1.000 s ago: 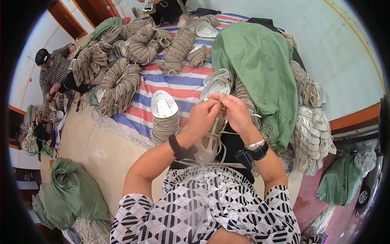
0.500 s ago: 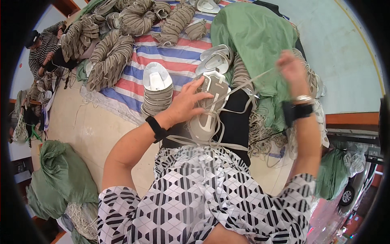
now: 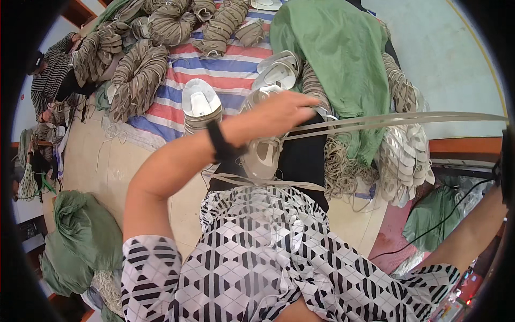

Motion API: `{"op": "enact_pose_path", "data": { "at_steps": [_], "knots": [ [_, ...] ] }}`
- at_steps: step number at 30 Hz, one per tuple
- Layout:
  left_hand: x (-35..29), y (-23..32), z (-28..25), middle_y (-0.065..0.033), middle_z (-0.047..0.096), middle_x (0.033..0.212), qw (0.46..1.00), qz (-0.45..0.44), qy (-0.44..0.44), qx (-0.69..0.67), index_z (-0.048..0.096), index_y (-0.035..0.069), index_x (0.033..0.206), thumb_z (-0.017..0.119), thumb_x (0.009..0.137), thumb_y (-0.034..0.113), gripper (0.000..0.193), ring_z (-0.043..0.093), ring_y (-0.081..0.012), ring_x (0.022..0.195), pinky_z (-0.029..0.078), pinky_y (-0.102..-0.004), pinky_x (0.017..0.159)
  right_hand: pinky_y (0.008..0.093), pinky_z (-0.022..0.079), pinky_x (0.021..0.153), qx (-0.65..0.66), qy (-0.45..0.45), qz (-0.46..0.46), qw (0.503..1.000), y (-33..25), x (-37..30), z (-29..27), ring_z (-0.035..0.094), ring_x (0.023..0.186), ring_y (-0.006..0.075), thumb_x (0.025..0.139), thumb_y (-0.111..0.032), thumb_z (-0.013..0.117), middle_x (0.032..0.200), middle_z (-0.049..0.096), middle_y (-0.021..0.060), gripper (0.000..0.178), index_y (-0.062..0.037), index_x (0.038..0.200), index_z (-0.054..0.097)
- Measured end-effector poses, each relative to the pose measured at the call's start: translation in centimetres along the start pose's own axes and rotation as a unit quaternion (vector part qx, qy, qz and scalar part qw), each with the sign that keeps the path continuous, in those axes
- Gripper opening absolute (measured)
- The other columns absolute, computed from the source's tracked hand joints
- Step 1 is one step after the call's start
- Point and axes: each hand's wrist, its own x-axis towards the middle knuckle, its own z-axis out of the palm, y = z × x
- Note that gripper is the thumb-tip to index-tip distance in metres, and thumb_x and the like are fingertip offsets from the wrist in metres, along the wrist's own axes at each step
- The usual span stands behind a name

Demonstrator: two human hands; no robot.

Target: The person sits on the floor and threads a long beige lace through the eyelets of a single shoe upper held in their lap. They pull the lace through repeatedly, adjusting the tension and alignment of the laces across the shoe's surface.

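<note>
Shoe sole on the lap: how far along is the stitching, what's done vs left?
Done: stacks of rope-edged soles sit on the striped cloth. In hand: the left hand steadies the sole while cords are drawn taut to the right; the right hand is out of frame. Left: bundles of soles beside the green cloth.

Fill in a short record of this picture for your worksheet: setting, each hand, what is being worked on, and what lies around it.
Setting: a person seated by a striped sheet spread on the floor
Left hand: left hand presses on a pale shoe sole in the lap
Right hand: out of view past the right edge; only the forearm shows
Cord: flat pale cords run taut from the sole toward the right edge
Around: bundled soles, a green cloth, another person at far left
</note>
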Motion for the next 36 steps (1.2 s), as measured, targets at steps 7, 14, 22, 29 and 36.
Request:
{"op": "enact_pose_path", "data": {
  "at_steps": [7, 14, 22, 29, 36],
  "knots": [
    [-0.2, 1.4, 2.6, -0.0155, 0.063, 0.071, 0.976, -0.184, -0.102, -0.059, 0.064, 0.003, 0.079, 0.048, 0.091, 0.024, 0.029, 0.062, -0.0323, 0.069, 0.048, -0.0412, 0.065, 0.0177, 0.026, 0.055, 0.194, -0.181, -0.139, 0.954, -10.8, -16.0, 12.2, 0.035, 0.063, 0.0022, 0.084, -0.016, 0.054, 0.101, 0.066, 0.0020, 0.034, -0.0064, 0.116, 0.060],
    [-0.1, 2.5, 3.7, -0.0120, 0.061, 0.089, 0.968, -0.102, -0.153, 0.172, 0.059, 0.006, 0.085, 0.053, 0.089, 0.018, 0.013, 0.058, -0.0328, 0.080, 0.047, -0.0413, 0.068, 0.0176, 0.036, 0.050, 0.214, -0.740, -0.184, 0.610, -20.3, -50.9, 19.7, 0.045, 0.058, 0.0016, 0.081, -0.012, 0.061, 0.102, 0.066, -0.0002, 0.038, -0.0060, 0.118, 0.057],
    [-7.1, -1.1, 0.1, -0.0092, 0.057, 0.086, 0.958, -0.140, 0.086, 0.237, 0.058, 0.008, 0.097, 0.060, 0.087, 0.016, 0.013, 0.060, -0.0278, 0.081, 0.049, -0.0364, 0.068, 0.0202, 0.025, 0.033, 0.247, -0.774, 0.283, 0.510, -17.1, -63.5, 22.9, 0.038, 0.035, 0.0057, 0.093, -0.026, 0.056, 0.063, 0.060, 0.0060, 0.027, 0.0009, 0.095, 0.061],
    [-11.1, -2.9, 1.5, -0.0039, 0.056, 0.080, 0.962, -0.246, 0.060, 0.108, 0.052, 0.006, 0.105, 0.062, 0.086, 0.008, 0.021, 0.058, -0.0156, 0.068, 0.047, -0.0284, 0.061, 0.0216, 0.025, 0.030, 0.208, -0.787, 0.255, 0.522, -16.9, -67.5, 23.8, 0.038, 0.033, 0.0061, 0.093, -0.023, 0.058, 0.062, 0.060, 0.0074, 0.025, 0.0014, 0.088, 0.060],
    [-10.8, -3.8, -0.8, -0.0001, 0.057, 0.078, 0.901, -0.373, -0.011, -0.219, 0.061, 0.003, 0.097, 0.056, 0.090, 0.007, 0.009, 0.055, -0.0053, 0.068, 0.045, -0.0207, 0.060, 0.0201, 0.025, 0.030, 0.243, -0.783, 0.312, 0.481, -17.0, -67.3, 23.9, 0.036, 0.034, 0.0049, 0.092, -0.019, 0.059, 0.059, 0.056, 0.0031, 0.018, -0.0024, 0.085, 0.058]
  ]
}}
